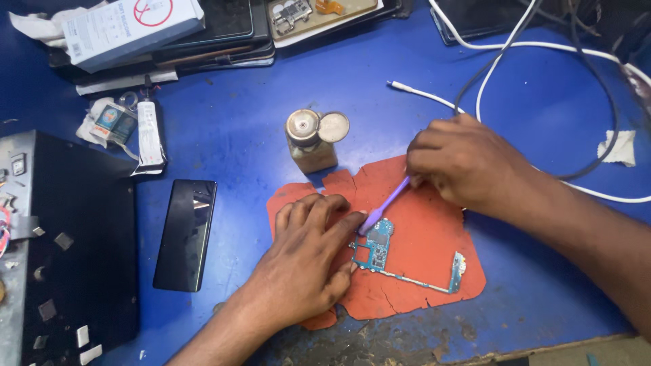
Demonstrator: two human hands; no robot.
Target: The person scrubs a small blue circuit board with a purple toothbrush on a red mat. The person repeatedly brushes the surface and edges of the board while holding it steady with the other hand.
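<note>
Now one right hand (468,163) pinches one thin purple brush (384,204); below its bristles, one left hand (308,254) lies flat, fingers spread, pinning one teal board (380,251) on cracked orange mat (420,271).

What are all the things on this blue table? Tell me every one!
circuit board: 1, blue-green, on the orange mat, under the left hand's fingertips
brush: 1, purple, tip on the board, held by the right hand
mat: 1, orange, cracked and worn, middle of the table
small bottle: 1, tan with metal top, lid flipped open, behind the mat
phone: 1, black, lying flat left of the mat
tube: 1, white, upper left
box: 1, white, top left on a dark stack
cables: several, white and black, upper right
metal case: 1, black, far left
table: 1, blue
left hand: 1, pressing the board
right hand: 1, gripping the brush
</note>
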